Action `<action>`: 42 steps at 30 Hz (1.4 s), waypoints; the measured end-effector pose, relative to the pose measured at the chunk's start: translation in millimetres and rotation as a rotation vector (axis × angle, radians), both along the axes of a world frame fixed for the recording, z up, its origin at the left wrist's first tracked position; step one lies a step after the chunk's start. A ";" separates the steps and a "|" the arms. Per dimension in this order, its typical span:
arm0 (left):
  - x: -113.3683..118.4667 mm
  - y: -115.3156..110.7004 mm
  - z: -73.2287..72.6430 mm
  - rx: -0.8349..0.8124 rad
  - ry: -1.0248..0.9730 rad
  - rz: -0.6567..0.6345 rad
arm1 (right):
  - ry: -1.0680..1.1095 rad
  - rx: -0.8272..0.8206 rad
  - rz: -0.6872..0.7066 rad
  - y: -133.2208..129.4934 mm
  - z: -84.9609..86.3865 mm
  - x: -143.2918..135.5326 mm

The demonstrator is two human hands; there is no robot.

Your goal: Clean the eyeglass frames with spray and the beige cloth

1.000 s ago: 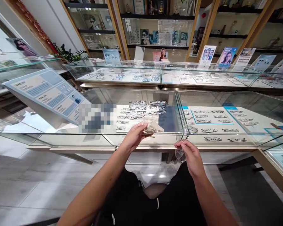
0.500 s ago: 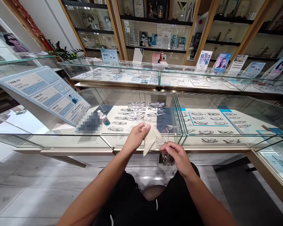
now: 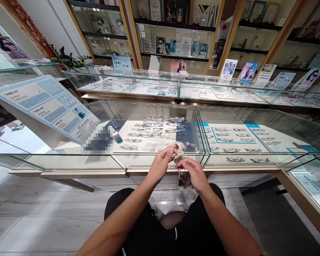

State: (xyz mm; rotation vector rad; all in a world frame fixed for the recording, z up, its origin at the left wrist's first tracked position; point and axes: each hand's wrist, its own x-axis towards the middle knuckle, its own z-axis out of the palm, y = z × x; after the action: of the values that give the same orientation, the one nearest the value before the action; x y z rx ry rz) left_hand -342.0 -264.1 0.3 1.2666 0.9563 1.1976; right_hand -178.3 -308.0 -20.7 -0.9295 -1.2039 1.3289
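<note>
My left hand [image 3: 162, 164] is closed on a cream cleaning cloth [image 3: 179, 148], which is bunched up against a pair of thin-framed eyeglasses [image 3: 183, 175]. Closed as well, my right hand [image 3: 193, 172] pinches the eyeglasses by their frame, close beside the cloth. One part of the glasses hangs below my right fingers; the cloth and fingers hide much of the rest. Both hands are held at the front edge of a glass display case [image 3: 144, 163]. A small white bottle with a blue label [image 3: 116, 136] stands on the glass to the left.
Rows of eyeglasses [image 3: 152, 124] lie inside the case. On the left of its top stands a large tilted sign [image 3: 48, 106], with a blurred-out object [image 3: 96, 140] beside it. Farther back are a second glass case [image 3: 128, 87] and shelves [image 3: 176, 25].
The cloth hung loose from my left hand and is now bunched around part of the glasses. My left hand has moved right, closer to my right hand.
</note>
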 end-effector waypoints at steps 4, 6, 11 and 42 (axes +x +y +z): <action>3.2 2.1 -6.9 -0.001 -0.040 0.041 | -0.004 0.005 0.055 -1.0 0.8 -3.1; 4.5 2.1 -7.7 -0.060 -0.105 0.031 | 0.003 0.004 0.079 -1.2 -0.5 -3.5; 3.2 -2.7 -5.7 -0.134 -0.106 -0.195 | 0.027 0.012 0.136 2.2 -10.0 -1.5; -1.5 -14.1 0.2 -0.145 -0.137 -0.315 | 0.237 -0.107 0.261 -2.0 -12.2 -2.9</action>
State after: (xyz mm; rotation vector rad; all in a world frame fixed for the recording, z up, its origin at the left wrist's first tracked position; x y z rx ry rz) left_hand -343.5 -278.2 0.5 1.1537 0.6995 0.9382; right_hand -181.3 -310.0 -32.8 -0.6805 -1.1037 1.6760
